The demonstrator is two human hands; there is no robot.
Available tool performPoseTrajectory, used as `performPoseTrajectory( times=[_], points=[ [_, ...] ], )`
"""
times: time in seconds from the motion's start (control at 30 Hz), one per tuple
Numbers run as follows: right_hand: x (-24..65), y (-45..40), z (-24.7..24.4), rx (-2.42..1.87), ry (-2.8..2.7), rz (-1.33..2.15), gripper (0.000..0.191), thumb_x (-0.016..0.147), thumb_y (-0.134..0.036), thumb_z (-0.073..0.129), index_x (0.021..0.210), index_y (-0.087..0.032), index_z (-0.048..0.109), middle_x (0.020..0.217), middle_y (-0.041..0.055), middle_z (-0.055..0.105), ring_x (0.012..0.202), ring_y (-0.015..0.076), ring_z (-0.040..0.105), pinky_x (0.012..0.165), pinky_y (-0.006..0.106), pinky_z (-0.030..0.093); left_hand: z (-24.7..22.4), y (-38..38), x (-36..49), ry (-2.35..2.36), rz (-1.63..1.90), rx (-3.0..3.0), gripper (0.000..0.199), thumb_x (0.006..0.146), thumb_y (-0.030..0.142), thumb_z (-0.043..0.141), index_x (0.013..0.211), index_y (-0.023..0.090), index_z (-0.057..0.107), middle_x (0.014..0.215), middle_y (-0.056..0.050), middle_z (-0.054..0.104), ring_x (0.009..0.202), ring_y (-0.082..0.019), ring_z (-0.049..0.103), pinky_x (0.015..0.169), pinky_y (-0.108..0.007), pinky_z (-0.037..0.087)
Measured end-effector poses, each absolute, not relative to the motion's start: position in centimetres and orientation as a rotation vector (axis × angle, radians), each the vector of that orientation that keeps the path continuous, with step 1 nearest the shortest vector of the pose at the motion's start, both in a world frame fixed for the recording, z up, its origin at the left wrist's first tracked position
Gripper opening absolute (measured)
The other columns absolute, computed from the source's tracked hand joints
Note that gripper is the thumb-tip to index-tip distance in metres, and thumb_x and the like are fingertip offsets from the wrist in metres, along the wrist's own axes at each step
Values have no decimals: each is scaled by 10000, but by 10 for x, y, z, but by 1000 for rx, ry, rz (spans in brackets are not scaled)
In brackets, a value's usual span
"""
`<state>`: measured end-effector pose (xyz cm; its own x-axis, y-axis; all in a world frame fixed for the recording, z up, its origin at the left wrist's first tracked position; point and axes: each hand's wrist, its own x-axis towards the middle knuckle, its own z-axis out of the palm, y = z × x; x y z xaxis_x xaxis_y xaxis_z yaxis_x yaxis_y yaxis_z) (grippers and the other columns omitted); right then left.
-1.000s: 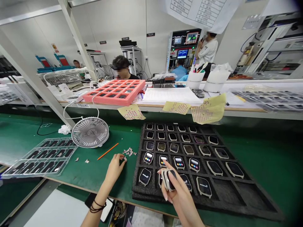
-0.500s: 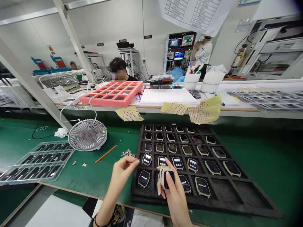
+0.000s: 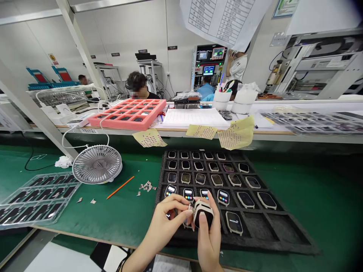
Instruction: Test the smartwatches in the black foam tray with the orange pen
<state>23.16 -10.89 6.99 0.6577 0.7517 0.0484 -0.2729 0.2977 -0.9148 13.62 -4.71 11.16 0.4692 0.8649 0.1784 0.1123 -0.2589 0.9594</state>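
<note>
My right hand (image 3: 209, 234) is wrapped round a pale-framed smartwatch body (image 3: 203, 214), its dark screen facing me and its side edge turned up. Fingertips of my left hand (image 3: 170, 217) pinch together at the left edge of that watch, with a small pinkish piece, too small to name, between them. Under and behind both hands lies a black foam tray (image 3: 256, 241) with rows of watch bodies. Several watches in the fourth row have lit screens, such as one (image 3: 223, 197) with coloured dots; another (image 3: 234, 223) in the front row shows white text.
A round grey fan (image 3: 97, 164), an orange stick (image 3: 120, 187) and small scraps (image 3: 147, 185) lie left of the foam tray. Farther left is a clear plastic tray (image 3: 36, 198) of dark parts. A pink tray (image 3: 124, 114) sits on the shelf. People (image 3: 138, 86) are beyond it.
My left hand has moved right, from the tray's left edge to the watch in my right hand. The watch is tilted differently. The camera view has shifted slightly right.
</note>
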Motion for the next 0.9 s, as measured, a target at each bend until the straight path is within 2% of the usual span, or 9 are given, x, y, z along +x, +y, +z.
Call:
performPoseTrajectory(
  times=[0.17,0.27,0.43,0.5,0.57,0.67,0.73,0.8,0.9],
  points=[
    [239,-108,57,-1150,-691,570,517,910,-434,526,1379,-253,403,1160,96,609,1020,243,586,861,364,454,121,-47,136,859,773,1760,142,756,235,675,632,165,668,892,-51,632,755,-147,575,589,-223,408],
    [245,-109,52,-1170,-806,605,524,930,-428,479,1406,-235,375,1185,107,604,994,242,607,808,354,496,128,-45,134,845,692,1779,146,752,208,684,618,163,648,879,-36,610,813,-155,578,690,-242,427],
    [253,-110,64,-1209,-929,823,495,930,-474,452,1365,-238,443,1231,98,577,995,232,585,691,283,510,137,-33,125,762,589,1890,150,749,212,718,613,169,675,874,-23,602,870,-166,596,826,-275,431],
    [257,-111,70,-1165,-954,966,515,913,-497,478,1360,-241,458,1198,91,597,929,219,598,640,266,502,137,-27,121,681,496,1931,136,735,250,747,631,179,697,868,-17,616,856,-162,600,811,-268,437],
    [261,-111,76,-1086,-945,1168,536,896,-510,506,1366,-257,457,1142,79,618,754,175,599,533,241,469,136,-23,118,639,447,1981,190,700,315,781,612,179,682,838,-8,616,818,-157,593,772,-259,442],
    [267,-111,83,-1018,-917,1362,551,866,-526,552,1353,-278,478,1136,66,614,548,93,502,437,212,392,132,-21,115,742,503,2135,355,628,396,818,556,162,561,800,7,561,756,-148,553,699,-247,432],
    [272,-111,88,-1046,-948,1386,559,850,-542,568,1342,-286,499,1189,73,600,506,74,468,432,218,396,128,-23,116,815,553,2258,418,600,430,827,609,173,498,815,12,525,758,-153,531,683,-251,430],
    [277,-111,93,-1096,-1010,1378,580,840,-558,570,1353,-296,494,1255,85,577,522,89,501,446,236,430,126,-24,117,836,578,2350,464,571,463,834,705,186,486,855,4,521,790,-171,532,697,-268,443],
    [282,-111,99,-1132,-1092,1373,587,845,-568,554,1360,-294,491,1284,91,569,699,166,614,518,261,498,128,-25,118,825,633,2451,621,526,506,843,955,186,529,1068,-74,535,989,-241,540,824,-335,456]
  ],
)
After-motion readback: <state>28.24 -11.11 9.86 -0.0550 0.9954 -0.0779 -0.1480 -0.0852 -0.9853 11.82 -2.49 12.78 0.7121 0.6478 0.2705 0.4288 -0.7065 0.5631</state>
